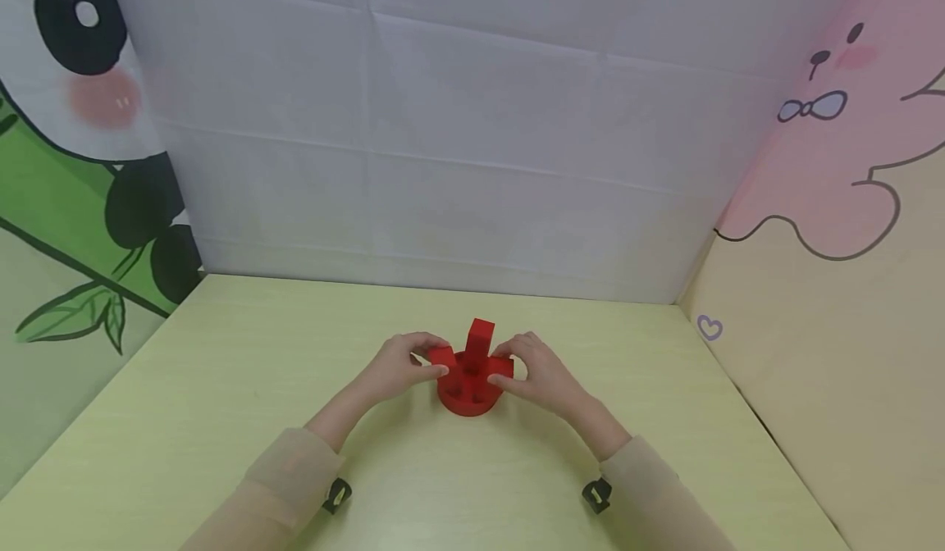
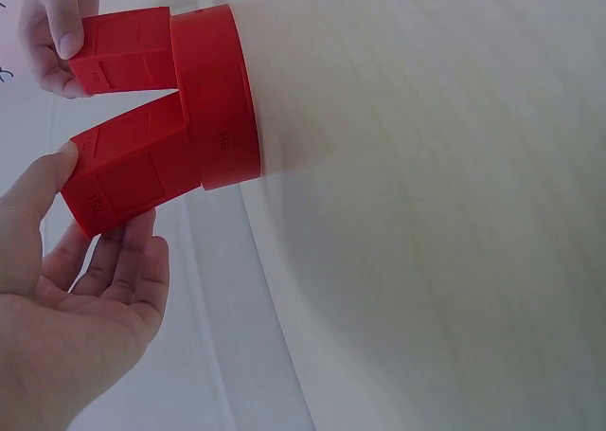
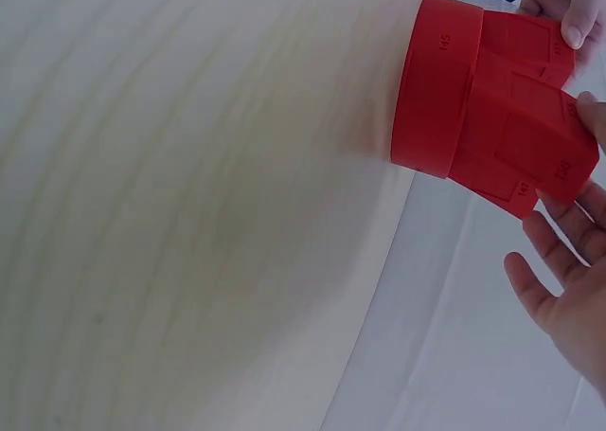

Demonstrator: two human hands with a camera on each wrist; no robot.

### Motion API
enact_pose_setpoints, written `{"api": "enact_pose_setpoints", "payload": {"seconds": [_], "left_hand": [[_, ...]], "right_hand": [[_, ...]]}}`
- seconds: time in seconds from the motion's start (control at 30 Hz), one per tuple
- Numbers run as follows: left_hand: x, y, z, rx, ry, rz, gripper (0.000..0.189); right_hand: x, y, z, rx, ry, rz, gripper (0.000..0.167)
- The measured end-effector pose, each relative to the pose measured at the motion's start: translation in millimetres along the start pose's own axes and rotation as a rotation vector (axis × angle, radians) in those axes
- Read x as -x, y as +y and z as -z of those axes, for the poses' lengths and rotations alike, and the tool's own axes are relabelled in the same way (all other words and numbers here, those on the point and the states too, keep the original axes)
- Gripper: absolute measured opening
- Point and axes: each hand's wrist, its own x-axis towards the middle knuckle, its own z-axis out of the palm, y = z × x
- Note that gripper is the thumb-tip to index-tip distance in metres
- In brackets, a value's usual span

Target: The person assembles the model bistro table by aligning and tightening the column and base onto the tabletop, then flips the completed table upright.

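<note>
A red round base (image 1: 469,408) with open slots in its top sits on the table, and three red blocks rise out of it, leaning outward. My left hand (image 1: 396,366) pinches the top of the left block (image 2: 133,166) between thumb and fingers. On the other side, my right hand (image 1: 545,375) pinches the right block (image 3: 540,137) in the same way. Between the hands, the back block (image 1: 480,338) stands untouched. Both held blocks have their lower ends at the base. Raised numbers mark the base and blocks in the wrist views.
The pale wooden table (image 1: 221,420) ends at a white cloth backdrop (image 1: 458,141). A panda drawing covers the left wall panel (image 1: 74,207), and a pink cartoon figure the right wall panel (image 1: 827,182). A small black clip (image 1: 337,495) hangs by the left sleeve, another by the right.
</note>
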Motion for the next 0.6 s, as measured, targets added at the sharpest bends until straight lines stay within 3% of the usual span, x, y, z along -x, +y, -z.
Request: {"api": "enact_pose_setpoints", "payload": {"seconds": [0.33, 0.5, 0.6], "left_hand": [[-0.5, -2.6, -0.4, 0.001, 0.005, -0.018, 0.036], [-1.4, -4.7, -1.0, 0.001, 0.006, -0.027, 0.035], [-1.7, -4.9, -1.1, 0.002, 0.006, -0.025, 0.035]], "right_hand": [[0.8, -12.0, -5.8, -0.037, 0.028, -0.156, 0.032], [1.9, -11.9, -7.0, -0.003, 0.029, -0.159, 0.040], [4.0, -7.1, -4.4, 0.010, 0.013, -0.083, 0.050]]}}
